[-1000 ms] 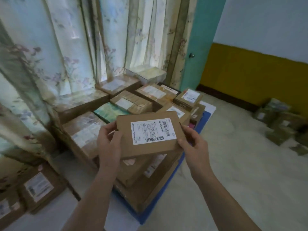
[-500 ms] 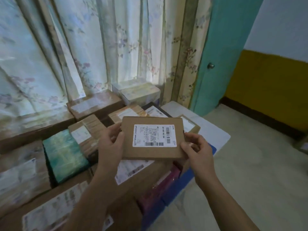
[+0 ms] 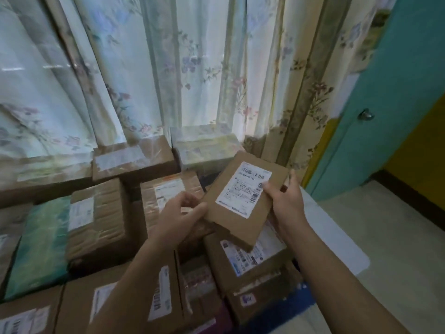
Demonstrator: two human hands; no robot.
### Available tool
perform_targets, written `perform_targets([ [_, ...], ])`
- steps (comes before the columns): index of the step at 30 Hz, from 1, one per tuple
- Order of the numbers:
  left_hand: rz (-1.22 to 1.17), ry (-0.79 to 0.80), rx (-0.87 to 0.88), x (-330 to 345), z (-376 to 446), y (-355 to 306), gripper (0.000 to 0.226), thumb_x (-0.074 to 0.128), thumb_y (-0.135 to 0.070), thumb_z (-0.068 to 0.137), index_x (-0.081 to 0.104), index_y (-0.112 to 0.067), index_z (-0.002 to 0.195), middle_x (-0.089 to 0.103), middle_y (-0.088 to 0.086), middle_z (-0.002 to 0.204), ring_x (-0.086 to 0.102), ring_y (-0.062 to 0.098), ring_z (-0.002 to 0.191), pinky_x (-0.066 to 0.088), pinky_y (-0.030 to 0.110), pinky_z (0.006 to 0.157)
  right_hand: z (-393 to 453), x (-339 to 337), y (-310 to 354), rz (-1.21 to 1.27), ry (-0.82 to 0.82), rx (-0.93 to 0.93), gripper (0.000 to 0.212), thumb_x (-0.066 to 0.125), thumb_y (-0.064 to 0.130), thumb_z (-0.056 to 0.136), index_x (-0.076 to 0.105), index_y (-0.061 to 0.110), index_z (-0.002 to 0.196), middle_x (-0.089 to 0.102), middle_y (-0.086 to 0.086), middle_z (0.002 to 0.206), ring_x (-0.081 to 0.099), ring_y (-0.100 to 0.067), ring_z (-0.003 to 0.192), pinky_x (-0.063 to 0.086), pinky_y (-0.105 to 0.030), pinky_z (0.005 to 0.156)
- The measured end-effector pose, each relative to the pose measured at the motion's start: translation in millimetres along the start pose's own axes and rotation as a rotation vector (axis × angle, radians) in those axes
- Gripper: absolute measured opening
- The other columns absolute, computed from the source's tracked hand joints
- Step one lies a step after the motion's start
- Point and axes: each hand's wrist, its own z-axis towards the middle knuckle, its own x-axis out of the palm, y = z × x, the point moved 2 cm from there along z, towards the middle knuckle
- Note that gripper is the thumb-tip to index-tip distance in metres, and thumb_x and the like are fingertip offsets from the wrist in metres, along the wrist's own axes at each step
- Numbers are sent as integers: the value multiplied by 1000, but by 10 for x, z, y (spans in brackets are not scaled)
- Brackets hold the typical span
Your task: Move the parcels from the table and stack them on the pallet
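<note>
Both hands hold one flat cardboard parcel (image 3: pixel 243 201) just right of the frame's centre: the left hand (image 3: pixel 179 219) pinches its lower-left edge with thumb on top and fingers curled beneath, and the right hand (image 3: pixel 286 204) grips its right edge, thumb pressed on the face beside the label and fingers wrapped behind. The parcel is tilted, its long axis running from the lower centre up toward the upper right, so that one short end points at the curtain (image 3: pixel 192 68) and the other hangs over a brown box (image 3: pixel 250 263) below. Its white shipping label (image 3: pixel 243 190) faces up, with barcodes along the top and right sides and rows of small print that are too blurred to read; no brand can be made out. Beneath and around it lie stacked parcels: a taped carton (image 3: pixel 134 160) at centre left, a pale wrapped box (image 3: pixel 204 145) against the curtain, a green-wrapped parcel (image 3: pixel 41 247) at the left, and labelled cartons along the bottom edge, their writing also illegible. A blue pallet edge (image 3: pixel 289 309) shows under the stack at lower right. A teal door (image 3: pixel 390 104) with a round knob stands at the right.
</note>
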Motion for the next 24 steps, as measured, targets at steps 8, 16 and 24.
perform_targets([
  [8, 506, -123, 151, 243, 202, 61, 21, 64, -35, 95, 60, -31, 116, 55, -17, 106, 54, 6, 101, 44, 22, 82, 1052, 215, 50, -344, 284, 101, 59, 69, 17, 97, 46, 13, 151, 65, -12, 131, 72, -25, 98, 63, -37, 74],
  [16, 738, -187, 89, 464, 146, 99, 53, 63, -61, 88, 54, -37, 135, 48, -10, 132, 38, 12, 123, 39, 39, 101, 1251, 390, -183, -450, 354, -2, 50, 74, 17, 92, 52, 16, 137, 68, -4, 113, 72, -22, 95, 63, -44, 82],
  [24, 822, -200, 53, 584, 86, 112, 47, 63, -52, 91, 55, -39, 135, 44, -9, 140, 36, 14, 134, 34, 40, 108, 1187, 427, -510, -476, 420, -2, 51, 74, 26, 92, 56, 19, 139, 72, -3, 118, 73, -20, 100, 62, -47, 86],
])
